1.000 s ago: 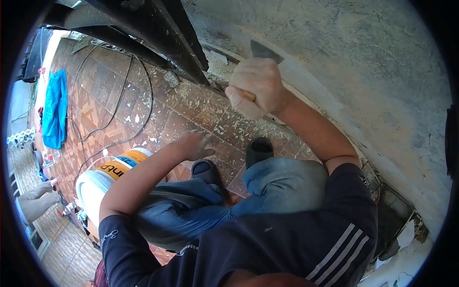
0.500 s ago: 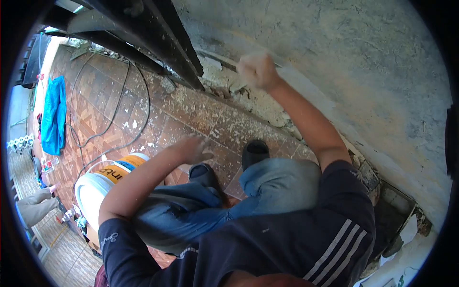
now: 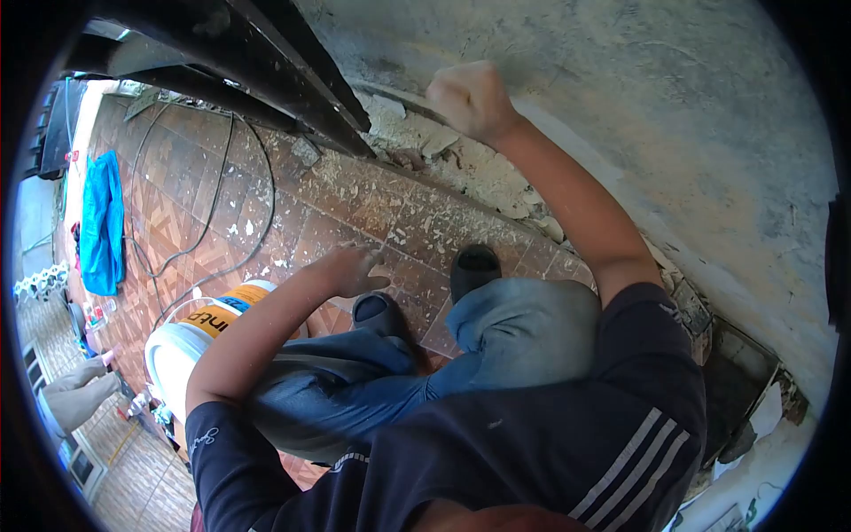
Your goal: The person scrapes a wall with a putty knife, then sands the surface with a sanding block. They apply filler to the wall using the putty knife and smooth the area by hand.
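Note:
My right hand (image 3: pixel 472 99) is a closed fist close to the rough grey wall (image 3: pixel 656 124), above its broken lower edge; what it grips, if anything, is hidden. My left hand (image 3: pixel 356 269) hovers over the tiled floor, near the left dark slipper (image 3: pixel 377 312). Its fingers are apart and nothing shows in them. Pale chips and dust (image 3: pixel 399 213) lie scattered across the floor tiles (image 3: pixel 310 232) in front of my feet.
A white bucket (image 3: pixel 168 359) with an orange label stands by my left arm. Black metal beams (image 3: pixel 266 66) slant in at the upper left. A cable (image 3: pixel 271 191) loops over the floor near a blue cloth (image 3: pixel 103 222). Another person's legs (image 3: pixel 80 390) show at far left.
My right fist has moved slightly up and left along the wall. My left hand stays near the same spot, and the view has shifted a little.

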The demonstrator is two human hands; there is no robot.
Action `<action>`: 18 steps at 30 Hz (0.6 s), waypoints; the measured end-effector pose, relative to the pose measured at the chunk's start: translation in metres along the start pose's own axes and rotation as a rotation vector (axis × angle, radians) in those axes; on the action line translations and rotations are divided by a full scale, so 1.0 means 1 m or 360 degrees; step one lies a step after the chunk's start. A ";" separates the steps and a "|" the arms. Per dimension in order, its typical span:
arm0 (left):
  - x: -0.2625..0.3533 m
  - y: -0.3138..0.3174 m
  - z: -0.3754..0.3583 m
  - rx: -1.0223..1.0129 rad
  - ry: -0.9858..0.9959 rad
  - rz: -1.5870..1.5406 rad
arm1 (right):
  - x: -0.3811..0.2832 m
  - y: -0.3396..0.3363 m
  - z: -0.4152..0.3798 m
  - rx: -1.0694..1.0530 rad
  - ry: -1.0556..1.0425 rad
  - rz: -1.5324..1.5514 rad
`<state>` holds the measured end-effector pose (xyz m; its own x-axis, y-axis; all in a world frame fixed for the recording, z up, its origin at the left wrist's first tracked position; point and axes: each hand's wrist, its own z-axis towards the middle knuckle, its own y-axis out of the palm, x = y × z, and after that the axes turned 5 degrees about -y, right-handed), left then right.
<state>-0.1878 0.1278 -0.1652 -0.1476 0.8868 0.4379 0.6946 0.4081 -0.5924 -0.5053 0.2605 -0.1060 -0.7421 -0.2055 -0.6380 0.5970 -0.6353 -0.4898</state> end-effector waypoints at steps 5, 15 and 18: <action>0.003 -0.012 0.003 0.0053 0.0013 -0.0125 | -0.041 0.015 -0.018 -0.0053 -0.0262 -0.0144; -0.007 0.002 0.004 0.0202 0.0097 -0.0105 | -0.065 0.019 -0.009 -0.0184 -0.0227 -0.0082; 0.002 -0.024 0.003 0.0037 0.0034 -0.0259 | -0.049 0.010 -0.006 -0.0131 -0.0245 -0.0180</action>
<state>-0.2068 0.1205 -0.1527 -0.2416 0.8038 0.5436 0.6464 0.5511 -0.5276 -0.4611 0.2687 -0.0837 -0.8398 -0.2517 -0.4810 0.5255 -0.5991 -0.6040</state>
